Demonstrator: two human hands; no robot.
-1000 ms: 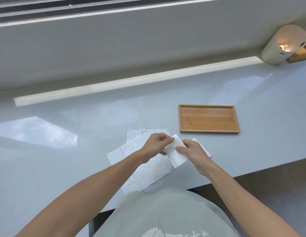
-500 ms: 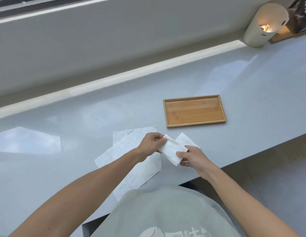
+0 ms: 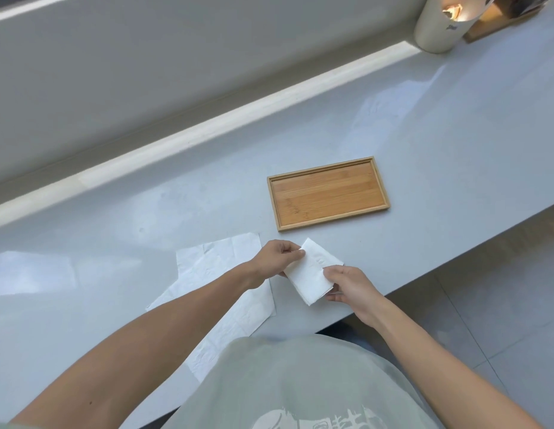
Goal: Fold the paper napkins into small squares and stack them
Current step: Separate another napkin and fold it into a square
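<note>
Delta over the last second was small. The folded white paper napkin [image 3: 309,274] stayed between both hands the whole time. A second ago it looked like a compact wad with the hands close together; at this moment it showed as a longer flat rectangle, and the hands sat further apart along it.

Left hand [image 3: 277,257] pinched the far-left edge, thumb and curled fingers closed on the paper. Right hand [image 3: 347,284] gripped the near-right end, fingers curled round it. Neither hand was spread wide.

Location: the napkin was at the front edge of the pale grey glossy counter [image 3: 424,144], just in front of the rectangular bamboo tray [image 3: 381,184] but not touching it. Couldn't tell if it was lifted or resting on the counter.

Loose pile of unfolded white napkins [image 3: 220,274] lay under and behind the left forearm, same spot as before. Tray held nothing in all three frames. The apparent shift of the tray and the cream cylindrical container [image 3: 436,29] looked like head motion, not object motion.

My read: this one was still a rectangle, so one more fold was needed for a square. No stack visible yet, so the task was early. Thin tissue, so the layers could slip out of line during the crease.
</note>
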